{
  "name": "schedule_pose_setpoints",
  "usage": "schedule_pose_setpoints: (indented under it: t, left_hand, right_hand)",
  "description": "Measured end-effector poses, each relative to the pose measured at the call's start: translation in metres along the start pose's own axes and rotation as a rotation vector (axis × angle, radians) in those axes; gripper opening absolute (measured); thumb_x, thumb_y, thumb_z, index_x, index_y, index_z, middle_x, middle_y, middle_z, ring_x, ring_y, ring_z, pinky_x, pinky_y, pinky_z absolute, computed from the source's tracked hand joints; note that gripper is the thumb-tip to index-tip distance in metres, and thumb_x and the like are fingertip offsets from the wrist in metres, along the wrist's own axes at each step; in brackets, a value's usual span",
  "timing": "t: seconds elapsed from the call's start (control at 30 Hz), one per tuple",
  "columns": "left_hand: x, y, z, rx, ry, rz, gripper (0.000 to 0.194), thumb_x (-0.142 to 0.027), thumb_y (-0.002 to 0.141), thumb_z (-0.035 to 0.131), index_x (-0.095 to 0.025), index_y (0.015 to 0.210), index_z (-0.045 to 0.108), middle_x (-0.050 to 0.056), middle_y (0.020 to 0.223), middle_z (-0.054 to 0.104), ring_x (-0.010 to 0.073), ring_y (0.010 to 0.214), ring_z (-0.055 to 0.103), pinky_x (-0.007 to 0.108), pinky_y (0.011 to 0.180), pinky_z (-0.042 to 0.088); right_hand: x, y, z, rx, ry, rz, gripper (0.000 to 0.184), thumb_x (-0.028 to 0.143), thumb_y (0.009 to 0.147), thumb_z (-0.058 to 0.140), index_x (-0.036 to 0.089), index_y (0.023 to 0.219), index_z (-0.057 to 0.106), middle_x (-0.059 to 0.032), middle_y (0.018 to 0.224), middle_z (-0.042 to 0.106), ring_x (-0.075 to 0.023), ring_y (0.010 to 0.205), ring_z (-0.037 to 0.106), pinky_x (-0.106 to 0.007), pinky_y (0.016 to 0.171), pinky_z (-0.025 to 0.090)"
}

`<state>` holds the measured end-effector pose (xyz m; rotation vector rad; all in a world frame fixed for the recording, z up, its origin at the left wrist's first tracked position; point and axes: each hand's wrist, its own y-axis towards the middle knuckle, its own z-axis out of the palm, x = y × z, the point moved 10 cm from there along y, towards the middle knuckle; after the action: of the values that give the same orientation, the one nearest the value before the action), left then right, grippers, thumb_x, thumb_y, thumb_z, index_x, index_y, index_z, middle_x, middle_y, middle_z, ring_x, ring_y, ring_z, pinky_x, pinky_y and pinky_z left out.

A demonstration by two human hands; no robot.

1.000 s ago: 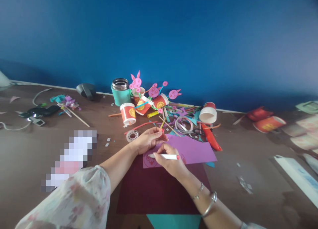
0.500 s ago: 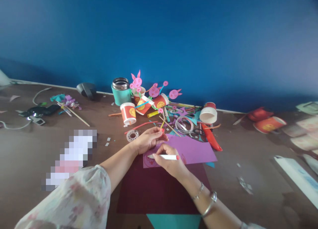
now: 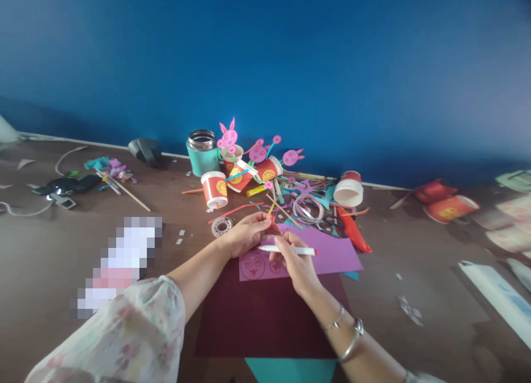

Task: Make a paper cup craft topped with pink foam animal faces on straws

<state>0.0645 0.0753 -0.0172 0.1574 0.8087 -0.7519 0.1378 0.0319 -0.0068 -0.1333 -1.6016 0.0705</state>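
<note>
The right hand [image 3: 299,264] has its fingers closed around a white marker [image 3: 305,251], held nearly level with its red end to the right and its tip beside the left hand [image 3: 249,234]; whether the tip touches anything cannot be told. The left hand's fingers pinch a small red cap [image 3: 271,218], while that hand lies over the upper left edge of a purple paper sheet [image 3: 332,250]. Drawn on the sheet's near left corner is a round face [image 3: 253,267] with heart eyes, and just right of it sits a smaller circle [image 3: 275,267]. The purple paper overlaps a maroon sheet [image 3: 265,327], with a teal sheet [image 3: 290,370] at its near edge.

Just left of the left hand lies a tape roll [image 3: 227,221]. Beyond stand or lean red paper cups [image 3: 214,189], some with pink animal cutouts [image 3: 228,139], next to a teal flask [image 3: 203,160]. A red pouch [image 3: 352,232] lies right of the purple paper on the table [image 3: 398,233].
</note>
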Motion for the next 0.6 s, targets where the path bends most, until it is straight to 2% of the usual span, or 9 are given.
schedule_pose_setpoints:
  t: [0.17,0.3,0.4,0.5,0.6]
  left_hand:
    - [-0.003,0.000,0.001,-0.004,0.005,0.030,0.018,-0.027,0.077,0.067,-0.014,0.078,0.054,0.006,0.079,0.067,0.0140,0.074,0.064,0.027,0.075,0.044]
    - [-0.003,0.000,-0.002,-0.003,0.013,0.032,0.016,-0.026,0.077,0.066,-0.014,0.080,0.056,0.006,0.080,0.068,0.0151,0.081,0.064,0.028,0.080,0.044]
    - [-0.003,0.001,-0.003,0.014,0.025,0.046,0.016,-0.028,0.079,0.065,-0.015,0.082,0.057,0.006,0.084,0.068,0.0152,0.083,0.064,0.030,0.084,0.043]
    - [-0.004,0.001,-0.003,0.011,0.019,0.059,0.017,-0.028,0.078,0.066,-0.015,0.083,0.057,0.006,0.085,0.068,0.0153,0.083,0.063,0.031,0.085,0.043]
    - [-0.005,-0.001,0.000,0.001,-0.002,0.055,0.018,-0.028,0.075,0.068,-0.015,0.082,0.058,0.005,0.083,0.066,0.0151,0.082,0.063,0.031,0.084,0.044]
  right_hand:
    - [-0.004,0.003,-0.007,0.006,0.204,0.012,0.026,0.033,0.074,0.063,0.020,0.061,0.044,0.0072,0.043,0.048,-0.0061,0.039,0.033,-0.019,0.040,0.022]
    - [-0.004,0.005,-0.016,-0.013,0.323,-0.016,0.022,0.026,0.069,0.064,0.020,0.061,0.045,0.0079,0.048,0.043,-0.0061,0.043,0.035,-0.020,0.042,0.023]
    - [-0.001,0.005,-0.026,-0.088,0.315,-0.045,0.025,0.029,0.074,0.060,0.020,0.057,0.044,0.0072,0.048,0.041,-0.0069,0.043,0.034,-0.021,0.042,0.023]
    - [-0.001,0.004,-0.038,-0.192,0.257,-0.050,0.035,0.038,0.080,0.054,0.020,0.052,0.043,0.0065,0.042,0.039,-0.0076,0.040,0.032,-0.023,0.041,0.022]
    - [-0.004,0.005,-0.044,-0.249,0.274,-0.027,0.040,0.039,0.080,0.055,0.020,0.048,0.041,0.0069,0.038,0.036,-0.0073,0.037,0.030,-0.024,0.040,0.021]
